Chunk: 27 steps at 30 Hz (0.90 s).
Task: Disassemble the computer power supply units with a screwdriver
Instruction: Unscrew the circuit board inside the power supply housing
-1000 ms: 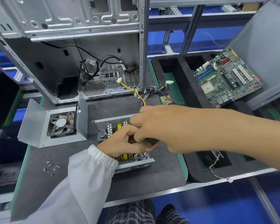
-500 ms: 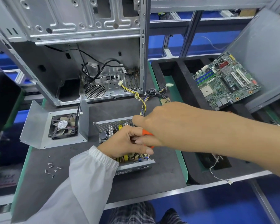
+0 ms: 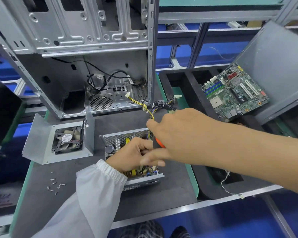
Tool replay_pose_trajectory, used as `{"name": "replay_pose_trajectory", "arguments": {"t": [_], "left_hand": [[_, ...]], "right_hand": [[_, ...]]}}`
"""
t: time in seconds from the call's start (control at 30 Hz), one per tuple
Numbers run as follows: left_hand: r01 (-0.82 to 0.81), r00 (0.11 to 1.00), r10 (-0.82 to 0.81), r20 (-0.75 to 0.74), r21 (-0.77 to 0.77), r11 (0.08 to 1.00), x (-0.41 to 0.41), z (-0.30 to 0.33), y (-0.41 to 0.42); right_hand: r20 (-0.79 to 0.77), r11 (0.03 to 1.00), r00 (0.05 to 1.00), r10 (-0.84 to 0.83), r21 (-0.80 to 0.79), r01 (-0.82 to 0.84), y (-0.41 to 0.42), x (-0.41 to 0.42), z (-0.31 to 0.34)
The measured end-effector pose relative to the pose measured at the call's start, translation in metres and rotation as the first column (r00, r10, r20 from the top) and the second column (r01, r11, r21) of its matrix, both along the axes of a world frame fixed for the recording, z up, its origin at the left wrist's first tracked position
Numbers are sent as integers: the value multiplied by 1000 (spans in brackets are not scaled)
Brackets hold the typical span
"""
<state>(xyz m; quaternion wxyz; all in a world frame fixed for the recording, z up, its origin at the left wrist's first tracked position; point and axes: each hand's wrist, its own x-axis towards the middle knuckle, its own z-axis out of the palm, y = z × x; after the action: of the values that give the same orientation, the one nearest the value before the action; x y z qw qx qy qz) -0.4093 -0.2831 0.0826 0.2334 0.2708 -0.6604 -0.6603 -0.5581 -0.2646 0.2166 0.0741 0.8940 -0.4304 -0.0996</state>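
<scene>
Covering the workbench is a dark grey foam mat (image 3: 162, 194) with a green edge, set on a metal-framed assembly line with blue bins behind. An opened silver power supply unit with exposed circuit board (image 3: 127, 140) sits at the middle of the mat, its bundle of yellow and black cables (image 3: 150, 111) running back toward the empty silver steel computer case (image 3: 86, 69) standing upright behind it. Left of the unit lies its bent grey metal cover with a black fan (image 3: 68, 140) mounted in it, and nearer the front left a scatter of small silver screws (image 3: 54, 183). To the right, a black foam tray (image 3: 182, 86) holds a green motherboard (image 3: 234, 93) that leans against a grey metal panel (image 3: 272, 69).

The left hand (image 3: 132, 156), in a white sleeve, reaches into the unit with its fingers curled, pinching something small that cannot be made out. The right hand (image 3: 177, 134) crosses above it, fingers wrapped round an orange-and-black screwdriver handle (image 3: 159, 143); its bare forearm hides much of the tray. The screwdriver's tip and the screw it meets are hidden by the hands. A thin white wire (image 3: 228, 186) trails from a tray pocket.
</scene>
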Motion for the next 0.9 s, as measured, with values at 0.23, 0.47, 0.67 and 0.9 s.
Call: {"name": "replay_pose_trajectory", "arguments": {"t": [0.23, 0.47, 0.67, 0.9], "left_hand": [[30, 999, -30, -31, -13, 999, 0, -5, -6], [-37, 999, 36, -9, -32, 999, 3, -10, -6], [-14, 1000, 14, 1, -19, 1000, -3, 0, -2], [31, 1000, -31, -1, -46, 998, -4, -7, -6]], "right_hand": [[20, 998, 999, 27, 56, -28, 3, -7, -8], [-47, 941, 982, 185, 296, -163, 2, -7, -1], [18, 980, 1000, 1, 199, -5, 9, -4, 6], [-70, 999, 997, 29, 46, -26, 8, -6, -4]]}}
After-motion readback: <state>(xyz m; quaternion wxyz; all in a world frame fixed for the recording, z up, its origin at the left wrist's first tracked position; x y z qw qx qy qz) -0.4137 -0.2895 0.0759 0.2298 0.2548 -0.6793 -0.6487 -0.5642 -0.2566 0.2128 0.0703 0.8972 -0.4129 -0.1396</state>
